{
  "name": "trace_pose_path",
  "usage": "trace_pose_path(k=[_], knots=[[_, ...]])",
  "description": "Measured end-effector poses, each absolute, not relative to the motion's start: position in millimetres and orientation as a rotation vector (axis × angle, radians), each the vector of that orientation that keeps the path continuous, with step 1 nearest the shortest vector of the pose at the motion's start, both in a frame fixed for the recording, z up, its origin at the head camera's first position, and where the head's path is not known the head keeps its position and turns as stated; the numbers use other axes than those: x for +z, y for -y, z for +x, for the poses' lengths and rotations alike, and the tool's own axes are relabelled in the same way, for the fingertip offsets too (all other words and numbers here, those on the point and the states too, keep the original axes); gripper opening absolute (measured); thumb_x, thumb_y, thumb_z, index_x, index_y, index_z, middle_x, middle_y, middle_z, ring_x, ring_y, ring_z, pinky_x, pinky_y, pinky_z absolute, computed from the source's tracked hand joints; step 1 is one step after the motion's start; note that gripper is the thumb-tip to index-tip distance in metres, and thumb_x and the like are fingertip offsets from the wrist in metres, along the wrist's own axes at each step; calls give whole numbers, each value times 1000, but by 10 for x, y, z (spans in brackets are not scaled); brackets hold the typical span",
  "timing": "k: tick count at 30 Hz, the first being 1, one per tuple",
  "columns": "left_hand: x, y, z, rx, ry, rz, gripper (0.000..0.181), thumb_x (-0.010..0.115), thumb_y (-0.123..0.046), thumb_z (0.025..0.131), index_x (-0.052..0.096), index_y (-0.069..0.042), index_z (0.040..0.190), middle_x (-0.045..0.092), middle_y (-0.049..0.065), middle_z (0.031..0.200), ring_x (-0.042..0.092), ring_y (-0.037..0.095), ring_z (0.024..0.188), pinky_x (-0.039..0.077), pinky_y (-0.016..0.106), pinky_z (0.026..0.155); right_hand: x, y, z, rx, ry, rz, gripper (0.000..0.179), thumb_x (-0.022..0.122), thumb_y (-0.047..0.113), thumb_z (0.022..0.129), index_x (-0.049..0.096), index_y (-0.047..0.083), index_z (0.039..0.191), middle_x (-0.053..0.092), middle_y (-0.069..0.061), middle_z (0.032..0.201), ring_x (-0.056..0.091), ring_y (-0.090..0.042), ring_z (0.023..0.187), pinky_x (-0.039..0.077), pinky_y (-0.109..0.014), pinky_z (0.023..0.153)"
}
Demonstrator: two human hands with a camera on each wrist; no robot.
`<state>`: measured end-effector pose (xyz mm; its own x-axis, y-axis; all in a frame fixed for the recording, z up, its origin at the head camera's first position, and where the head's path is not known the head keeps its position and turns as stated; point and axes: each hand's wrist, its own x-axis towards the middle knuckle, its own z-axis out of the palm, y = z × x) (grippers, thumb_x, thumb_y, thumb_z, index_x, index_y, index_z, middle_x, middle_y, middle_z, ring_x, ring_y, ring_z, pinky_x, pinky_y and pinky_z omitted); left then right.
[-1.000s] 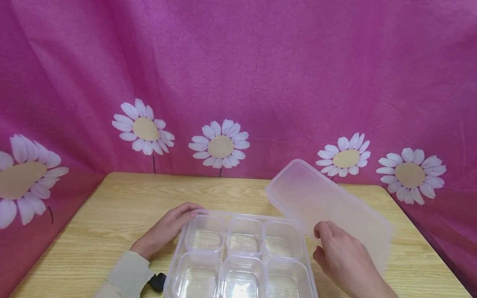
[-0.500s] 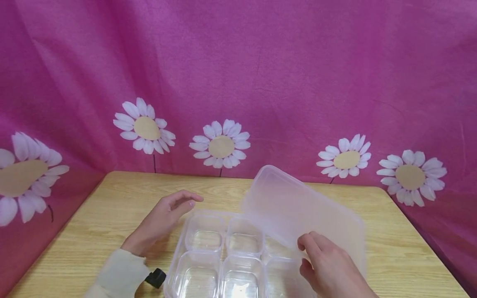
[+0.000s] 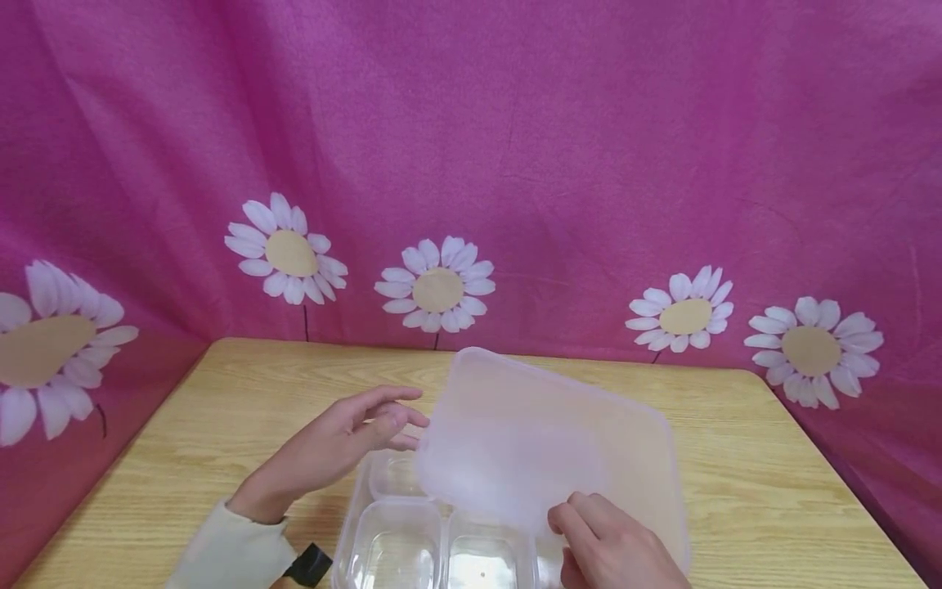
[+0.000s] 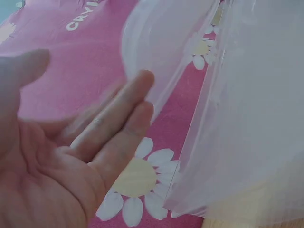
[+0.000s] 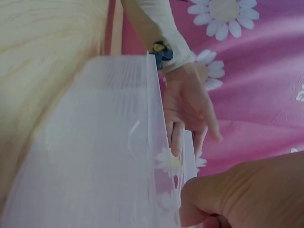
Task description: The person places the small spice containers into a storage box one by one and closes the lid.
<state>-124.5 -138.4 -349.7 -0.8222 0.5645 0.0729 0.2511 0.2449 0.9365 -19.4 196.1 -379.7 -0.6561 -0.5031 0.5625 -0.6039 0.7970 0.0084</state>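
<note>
A clear plastic container [image 3: 444, 546] with several square compartments sits at the table's front. Its frosted rectangular lid [image 3: 545, 450] hangs tilted over it, covering the back and right compartments in the head view. My right hand [image 3: 614, 546] pinches the lid's near edge with curled fingers. In the right wrist view, that hand [image 5: 247, 190] is close beside the container's wall [image 5: 95, 137]. My left hand [image 3: 331, 446] is raised at the lid's left corner, fingers extended and apart. The left wrist view has the palm [image 4: 52, 175] facing the lid [image 4: 156, 42], fingertips overlapping its edge.
The container stands on a light wood table [image 3: 765, 491]. Behind it hangs a pink cloth [image 3: 515, 164] printed with white daisies. A small black device [image 3: 309, 564] is worn on the left wrist, by the pale sleeve [image 3: 235, 548].
My right hand has carried the lid leftward from beside the container to over it, tilting it lower. My left hand has come off the container's back left corner and moved toward the lid.
</note>
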Motion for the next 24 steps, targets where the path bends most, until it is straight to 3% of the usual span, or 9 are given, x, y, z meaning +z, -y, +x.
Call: trace_pose_path(k=[3, 7, 10, 12, 17, 19, 21, 24], knots=[[-3502, 1385, -1250, 1630, -2191, 638, 61, 60, -35, 105, 38, -11, 156, 59, 18, 145, 73, 24, 116, 55, 47, 106, -3830, -1915, -205, 217, 2330, 883, 37, 66, 2, 57, 56, 21, 88, 36, 19, 76, 35, 6, 73, 26, -4, 65], [-3529, 1400, -1265, 1653, -2096, 595, 76, 66, -30, 101, 26, -10, 162, 57, 25, 147, 71, 25, 115, 59, 42, 98, -3875, -1864, -199, 220, 2234, 955, 21, 72, 29, 79, 54, 22, 85, 36, 18, 75, 35, 5, 71, 25, -5, 65], [-3546, 1409, -1270, 1682, -1994, 638, 82, 65, -26, 102, 16, -13, 165, 63, 28, 140, 74, 24, 107, 61, 43, 94, -3893, -1834, -180, 222, 2211, 963, 36, 69, 55, 88, 54, 23, 84, 36, 18, 74, 34, 5, 71, 24, -5, 65], [-3557, 1410, -1271, 1706, -1929, 666, 84, 65, -23, 102, 11, -16, 166, 67, 28, 135, 76, 24, 101, 62, 44, 89, -3902, -1821, -169, 227, 2213, 960, 41, 64, 62, 91, 54, 24, 84, 35, 19, 75, 33, 5, 71, 24, -5, 65], [-3565, 1409, -1273, 1748, -1869, 683, 89, 65, -15, 101, 6, -22, 167, 71, 27, 126, 79, 22, 89, 64, 44, 79, -3927, -1796, -172, 215, 2223, 950, 36, 66, 58, 91, 57, 24, 85, 37, 19, 76, 32, 4, 71, 23, -5, 65], [-3560, 1410, -1274, 1771, -1869, 665, 91, 66, -13, 100, 6, -22, 167, 71, 28, 125, 79, 22, 87, 64, 44, 77, -3938, -1791, -186, 223, 2224, 939, 26, 65, 48, 93, 59, 23, 86, 40, 19, 77, 32, 4, 71, 24, -5, 65], [-3554, 1415, -1273, 1800, -1871, 635, 92, 67, -12, 99, 5, -21, 167, 73, 26, 123, 79, 22, 84, 64, 44, 77, -3943, -1792, -211, 253, 2211, 934, 14, 57, 32, 96, 61, 22, 87, 47, 18, 79, 35, 3, 71, 27, -5, 64], [-3551, 1432, -1277, 1852, -1862, 599, 93, 68, -12, 99, 5, -18, 167, 77, 16, 117, 78, 19, 84, 64, 41, 76, -3929, -1811, -246, 316, 2200, 933, 26, 38, 25, 97, 63, 22, 89, 54, 17, 83, 42, 2, 72, 32, -5, 65]])
